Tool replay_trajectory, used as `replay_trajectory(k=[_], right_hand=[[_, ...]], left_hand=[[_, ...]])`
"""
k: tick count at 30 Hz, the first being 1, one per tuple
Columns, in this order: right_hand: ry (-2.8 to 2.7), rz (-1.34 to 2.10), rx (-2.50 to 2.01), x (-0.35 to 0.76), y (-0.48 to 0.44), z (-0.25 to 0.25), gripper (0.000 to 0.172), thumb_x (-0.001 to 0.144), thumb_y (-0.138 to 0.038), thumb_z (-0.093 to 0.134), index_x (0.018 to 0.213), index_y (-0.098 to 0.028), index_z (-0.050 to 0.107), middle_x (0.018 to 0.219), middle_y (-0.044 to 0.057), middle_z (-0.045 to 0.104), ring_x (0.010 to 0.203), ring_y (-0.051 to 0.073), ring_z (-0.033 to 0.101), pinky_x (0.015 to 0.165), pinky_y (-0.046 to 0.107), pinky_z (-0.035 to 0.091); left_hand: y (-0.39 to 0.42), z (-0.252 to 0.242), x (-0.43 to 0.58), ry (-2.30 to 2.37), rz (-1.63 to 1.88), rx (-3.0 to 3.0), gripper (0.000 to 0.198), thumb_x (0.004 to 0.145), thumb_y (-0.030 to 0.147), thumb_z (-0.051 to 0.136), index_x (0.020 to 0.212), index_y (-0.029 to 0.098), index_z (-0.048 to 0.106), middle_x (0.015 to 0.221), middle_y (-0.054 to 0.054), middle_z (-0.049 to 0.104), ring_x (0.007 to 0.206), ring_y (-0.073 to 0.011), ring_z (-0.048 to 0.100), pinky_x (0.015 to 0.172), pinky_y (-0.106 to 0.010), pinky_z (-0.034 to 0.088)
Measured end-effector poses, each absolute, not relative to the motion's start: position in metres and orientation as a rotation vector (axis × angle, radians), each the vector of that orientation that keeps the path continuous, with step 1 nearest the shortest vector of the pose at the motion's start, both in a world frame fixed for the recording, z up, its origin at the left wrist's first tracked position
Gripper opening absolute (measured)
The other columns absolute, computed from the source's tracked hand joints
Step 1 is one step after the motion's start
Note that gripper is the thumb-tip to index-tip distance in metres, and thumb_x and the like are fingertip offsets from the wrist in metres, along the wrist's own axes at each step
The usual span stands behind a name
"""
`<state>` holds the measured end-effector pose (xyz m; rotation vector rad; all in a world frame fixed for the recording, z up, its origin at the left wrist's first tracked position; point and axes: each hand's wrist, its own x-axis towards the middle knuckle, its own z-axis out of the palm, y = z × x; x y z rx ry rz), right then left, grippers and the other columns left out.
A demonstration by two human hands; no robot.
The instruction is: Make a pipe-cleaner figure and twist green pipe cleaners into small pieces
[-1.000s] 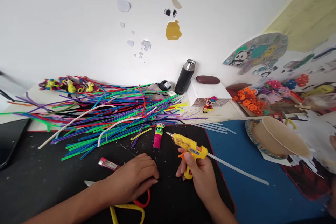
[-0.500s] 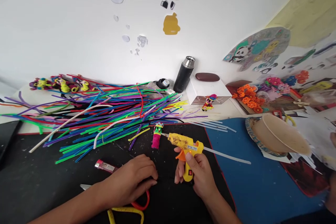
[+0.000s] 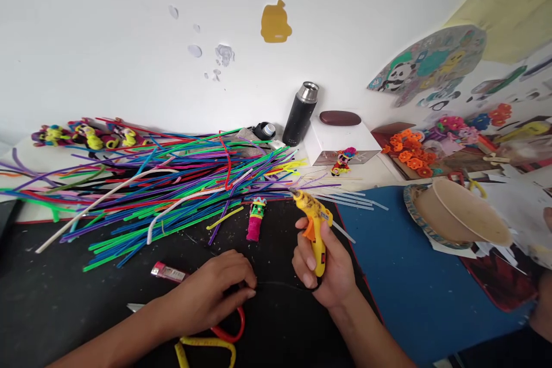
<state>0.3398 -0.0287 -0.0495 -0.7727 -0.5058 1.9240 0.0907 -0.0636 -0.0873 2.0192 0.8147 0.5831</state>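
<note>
My right hand (image 3: 328,276) is wrapped round a yellow hot glue gun (image 3: 318,236) with an orange trigger; its nozzle points up and away, and a clear glue stick sticks out of the back. Over the black mat, my left hand (image 3: 219,287) is curled with its fingertips pressed together; what they hold, if anything, is hidden. A thin dark cord runs from near those fingertips to the gun's handle. Between and beyond the hands lies a small pipe-cleaner figure (image 3: 256,219), pink below and green above. Partly under my left forearm are scissors (image 3: 233,330) with red and yellow handles.
A pink lighter (image 3: 166,271) lies by my left wrist. Many coloured pipe cleaners (image 3: 172,195) spread along the back. Behind them stand a black flask (image 3: 301,115) and a white box (image 3: 345,138). At right are a bowl (image 3: 457,215) and part of another person's arm (image 3: 541,305).
My right hand has drawn the glue gun back from the pink and green figure and tipped its nozzle upward. The left hand stays in nearly the same place. The view has shifted slightly.
</note>
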Motion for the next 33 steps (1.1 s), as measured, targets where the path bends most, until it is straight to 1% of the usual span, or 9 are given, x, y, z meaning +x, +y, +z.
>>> replay_trajectory(k=[4, 9, 16, 21, 25, 28, 33], right_hand=[[-0.480, 1.922, -0.713, 0.341, -0.021, -0.041, 0.039, 0.097, -0.056, 0.071, 0.104, -0.018, 0.077, 0.052, -0.007, 0.053, 0.034, 0.009, 0.048, 0.037, 0.020, 0.034], [-0.496, 1.891, -0.692, 0.342, -0.013, -0.034, 0.041, 0.100, -0.059, 0.065, 0.104, -0.020, 0.076, 0.052, -0.008, 0.049, 0.036, 0.010, 0.045, 0.041, 0.022, 0.036], [-0.518, 1.816, -0.692, 0.341, -0.001, -0.029, 0.043, 0.101, -0.063, 0.061, 0.099, -0.022, 0.074, 0.053, -0.008, 0.047, 0.039, 0.011, 0.047, 0.042, 0.024, 0.035], [-0.592, 1.801, -0.667, 0.337, 0.004, -0.027, 0.041, 0.096, -0.063, 0.069, 0.099, -0.022, 0.075, 0.053, -0.007, 0.052, 0.041, 0.013, 0.054, 0.043, 0.024, 0.040], [-0.730, 1.705, -0.734, 0.338, 0.005, -0.027, 0.045, 0.092, -0.064, 0.073, 0.100, -0.020, 0.076, 0.054, -0.004, 0.058, 0.045, 0.017, 0.063, 0.047, 0.028, 0.048], [-0.776, 1.618, -0.791, 0.339, 0.006, -0.026, 0.045, 0.092, -0.063, 0.075, 0.101, -0.019, 0.076, 0.055, -0.003, 0.062, 0.050, 0.020, 0.069, 0.051, 0.031, 0.054], [-0.814, 1.556, -0.776, 0.337, 0.011, -0.030, 0.045, 0.094, -0.062, 0.072, 0.108, -0.019, 0.075, 0.059, -0.002, 0.066, 0.058, 0.023, 0.075, 0.053, 0.030, 0.056]], left_hand=[[-0.062, -0.086, 0.091, 0.818, 0.589, 2.004, 0.008, 0.106, 0.019, 0.056, 0.104, 0.023, 0.063, 0.098, -0.005, 0.071, 0.092, -0.0194, 0.064, 0.084, -0.031, 0.050], [-0.061, -0.082, 0.091, 0.813, 0.587, 1.994, 0.008, 0.105, 0.018, 0.057, 0.102, 0.023, 0.063, 0.096, -0.004, 0.071, 0.091, -0.0190, 0.064, 0.083, -0.030, 0.051], [-0.060, -0.081, 0.090, 0.820, 0.600, 1.962, 0.009, 0.105, 0.020, 0.057, 0.100, 0.022, 0.065, 0.094, -0.005, 0.072, 0.090, -0.0190, 0.065, 0.081, -0.030, 0.052], [-0.060, -0.079, 0.088, 0.804, 0.568, 1.932, 0.010, 0.106, 0.022, 0.058, 0.099, 0.022, 0.066, 0.092, -0.004, 0.071, 0.089, -0.0187, 0.065, 0.082, -0.029, 0.051], [-0.057, -0.076, 0.088, 0.787, 0.546, 1.909, 0.010, 0.106, 0.024, 0.059, 0.099, 0.022, 0.067, 0.092, -0.005, 0.072, 0.089, -0.0186, 0.065, 0.081, -0.029, 0.051], [-0.055, -0.075, 0.087, 0.785, 0.533, 1.891, 0.011, 0.106, 0.024, 0.058, 0.098, 0.022, 0.066, 0.092, -0.005, 0.071, 0.089, -0.0182, 0.064, 0.081, -0.028, 0.051], [-0.056, -0.078, 0.086, 0.784, 0.534, 1.856, 0.010, 0.105, 0.024, 0.060, 0.098, 0.022, 0.066, 0.092, -0.004, 0.071, 0.088, -0.0175, 0.063, 0.081, -0.028, 0.049]])
